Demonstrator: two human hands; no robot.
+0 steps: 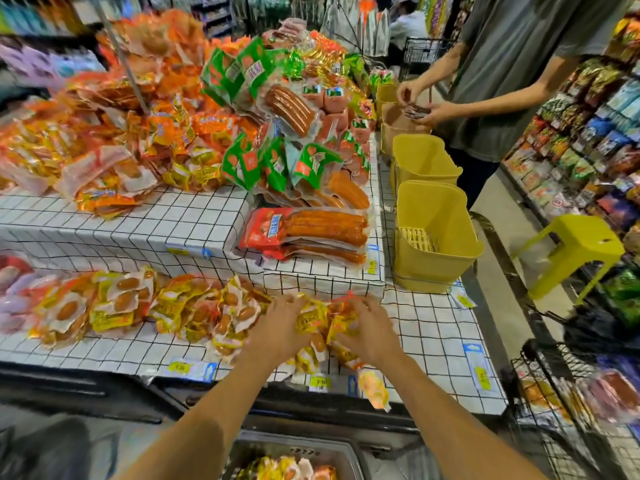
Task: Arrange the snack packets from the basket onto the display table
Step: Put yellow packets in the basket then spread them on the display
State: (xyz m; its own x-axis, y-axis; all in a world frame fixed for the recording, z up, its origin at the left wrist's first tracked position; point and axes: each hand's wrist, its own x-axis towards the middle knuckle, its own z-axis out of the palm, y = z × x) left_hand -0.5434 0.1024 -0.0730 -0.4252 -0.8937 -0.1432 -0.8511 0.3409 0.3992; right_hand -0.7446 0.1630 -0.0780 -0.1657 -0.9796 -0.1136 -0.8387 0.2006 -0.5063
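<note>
Both my hands are on a heap of yellow snack packets (313, 322) at the front of the display table (429, 327), which has a white grid cloth. My left hand (282, 325) lies on the left side of the heap with its fingers curled over packets. My right hand (365, 329) lies on the right side, fingers curled into the packets too. One packet (372, 389) hangs over the table's front edge. More yellow packets (114, 306) are spread to the left. The grey basket (294, 459) below my arms holds several packets.
Piles of orange, green and red sausage packs cover the raised tiers. Two yellow bins (433, 237) stand at the table's right edge. Another person (512, 74) handles packets beyond them. A yellow stool (575, 247) and a wire cart (568, 403) stand on the right.
</note>
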